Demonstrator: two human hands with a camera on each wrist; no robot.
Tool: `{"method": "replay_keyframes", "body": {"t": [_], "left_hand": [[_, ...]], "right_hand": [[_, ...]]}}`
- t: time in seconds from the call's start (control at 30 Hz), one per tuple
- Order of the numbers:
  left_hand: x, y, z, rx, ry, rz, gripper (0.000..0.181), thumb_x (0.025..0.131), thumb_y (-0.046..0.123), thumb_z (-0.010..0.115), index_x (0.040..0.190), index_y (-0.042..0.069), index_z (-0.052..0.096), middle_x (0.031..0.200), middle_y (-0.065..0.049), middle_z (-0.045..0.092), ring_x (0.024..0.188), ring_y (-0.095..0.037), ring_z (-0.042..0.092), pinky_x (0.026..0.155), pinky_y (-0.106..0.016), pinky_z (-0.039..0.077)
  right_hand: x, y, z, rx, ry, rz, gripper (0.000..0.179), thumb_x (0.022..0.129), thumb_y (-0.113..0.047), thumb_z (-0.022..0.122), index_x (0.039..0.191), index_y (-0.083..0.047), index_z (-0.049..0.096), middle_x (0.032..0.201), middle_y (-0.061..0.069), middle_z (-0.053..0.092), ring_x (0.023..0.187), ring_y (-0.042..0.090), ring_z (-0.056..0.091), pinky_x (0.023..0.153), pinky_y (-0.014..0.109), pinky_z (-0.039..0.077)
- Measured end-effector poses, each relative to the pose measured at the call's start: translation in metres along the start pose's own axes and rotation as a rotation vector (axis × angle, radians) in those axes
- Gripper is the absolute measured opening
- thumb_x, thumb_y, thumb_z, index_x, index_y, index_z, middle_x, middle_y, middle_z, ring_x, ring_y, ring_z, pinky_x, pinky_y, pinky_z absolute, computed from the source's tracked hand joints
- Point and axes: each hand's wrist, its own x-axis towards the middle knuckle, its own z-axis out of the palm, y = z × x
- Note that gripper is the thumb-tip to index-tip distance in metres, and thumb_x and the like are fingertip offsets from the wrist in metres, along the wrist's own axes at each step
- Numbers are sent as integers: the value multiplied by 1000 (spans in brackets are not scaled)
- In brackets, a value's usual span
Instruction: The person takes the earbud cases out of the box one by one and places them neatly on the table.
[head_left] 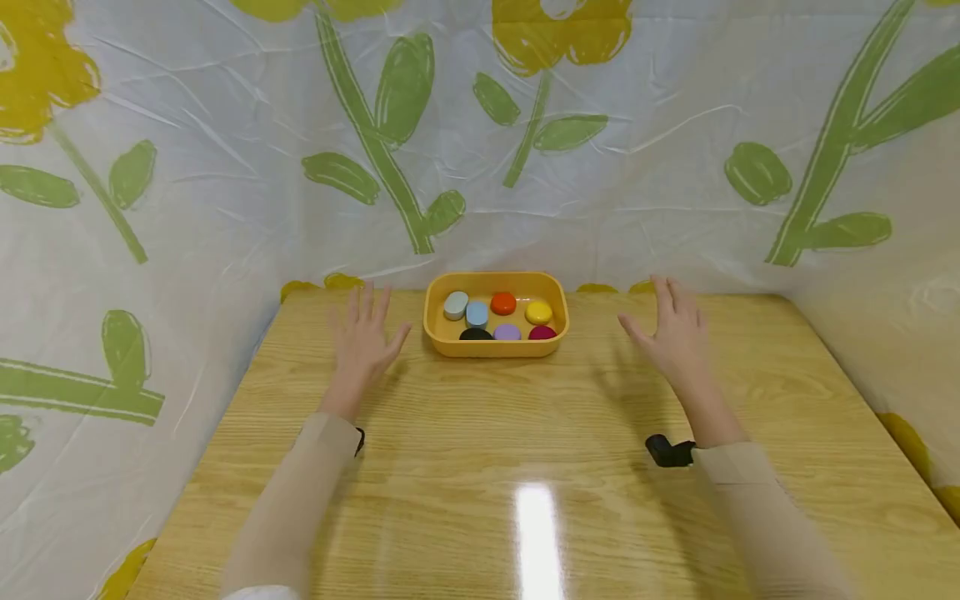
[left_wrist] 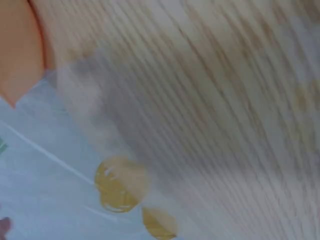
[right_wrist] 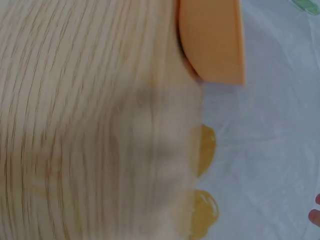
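Observation:
A yellow-orange tray (head_left: 495, 350) with rounded corners stands at the far edge of the table. In it lie several smooth rounded pieces, among them a red one (head_left: 503, 303), a yellow one (head_left: 538, 312), a light blue one (head_left: 477, 315), a lilac one (head_left: 507, 332) and a black one (head_left: 476, 334). My left hand (head_left: 363, 342) hovers to the tray's left, fingers spread and holding nothing. On the other side my right hand (head_left: 675, 333) is held out likewise, fingers extended, apart from the tray. Both wrist views catch the tray's outer wall (right_wrist: 212, 42).
The wood-grain table (head_left: 450, 433) reaches toward me, with a bright light reflection near its front. A white sheet (head_left: 600, 217) printed with yellow flowers and green leaves hangs behind the table and along both sides. A black wrist camera (head_left: 667, 451) sticks out beside the right sleeve.

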Motion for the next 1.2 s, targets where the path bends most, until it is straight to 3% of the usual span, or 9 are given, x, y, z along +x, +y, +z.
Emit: {"method": "replay_keyframes", "body": {"t": [0.2,0.43,0.7,1.0,1.2], "left_hand": [[22,3,10,-3,71,42,70,93,52,31,149,17,8,154,-11,4,140,-28,0,108,-57,-2],[46,8,21,-18,8,27,70,93,51,31,149,18,7,153,-12,6,140,-29,1,108,-57,-1],[68,24,22,0,-76,21,71,92,54,30,149,16,10,153,-12,7,139,-32,10,108,-57,-1],[71,33,34,16,-173,-18,73,93,53,32,149,19,1,154,-10,4,139,-32,8,108,-59,2],[67,35,40,-12,-254,-65,70,93,49,34,149,23,1,154,-9,5,140,-32,0,107,-60,0]], "right_hand": [[20,-12,32,76,22,-16,77,89,-48,47,147,-9,16,146,25,20,130,46,22,103,61,17],[44,-25,60,93,-36,30,73,90,-42,49,145,-6,18,146,25,19,131,44,21,105,60,16],[70,-41,81,50,-141,72,74,90,-46,46,146,-8,14,147,24,16,134,41,17,107,57,13],[80,-48,99,-92,-298,85,77,90,-45,44,146,-7,8,148,24,12,134,41,14,108,57,11],[77,-44,105,-111,-371,112,73,88,-32,43,148,-11,7,149,23,8,135,42,8,106,61,7]]}}
